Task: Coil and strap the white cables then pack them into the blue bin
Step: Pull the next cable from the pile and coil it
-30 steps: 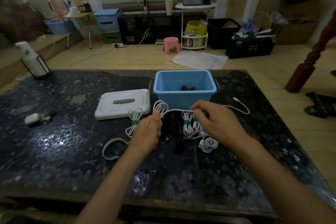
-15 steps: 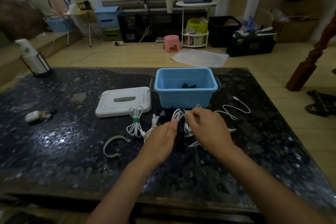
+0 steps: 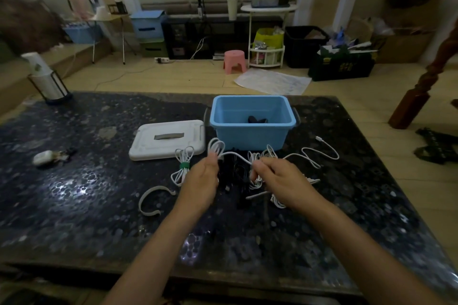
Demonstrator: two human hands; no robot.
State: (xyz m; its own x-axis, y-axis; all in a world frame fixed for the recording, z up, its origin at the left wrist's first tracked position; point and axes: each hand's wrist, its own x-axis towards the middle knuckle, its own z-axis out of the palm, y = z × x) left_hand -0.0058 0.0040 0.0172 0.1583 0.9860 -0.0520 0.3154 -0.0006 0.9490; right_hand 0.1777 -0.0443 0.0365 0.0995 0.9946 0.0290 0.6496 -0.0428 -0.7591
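Observation:
My left hand (image 3: 202, 178) grips a few loops of a white cable (image 3: 216, 147) that stick up above its fingers. The same cable runs right to my right hand (image 3: 277, 176), which pinches it, and its loose tail (image 3: 319, 153) snakes on over the table to a plug near the bin. The blue bin (image 3: 251, 136) stands just behind my hands with a dark item (image 3: 256, 120) inside. One coiled white cable with a green strap (image 3: 183, 164) lies left of my left hand. More white coils (image 3: 278, 202) lie under my right hand, partly hidden.
The bin's white lid (image 3: 168, 138) lies flat to the left of the bin. A loose white strap (image 3: 151, 199) curls on the dark speckled table (image 3: 74, 193). Black cables (image 3: 233, 173) lie between my hands. A small white object (image 3: 44, 157) is at far left, a paper-roll holder (image 3: 47, 79) at the back left corner.
My hands came together in front of the bin, then drew apart again. The bunch of loops in my left hand has grown and the loose tail on the right has shortened.

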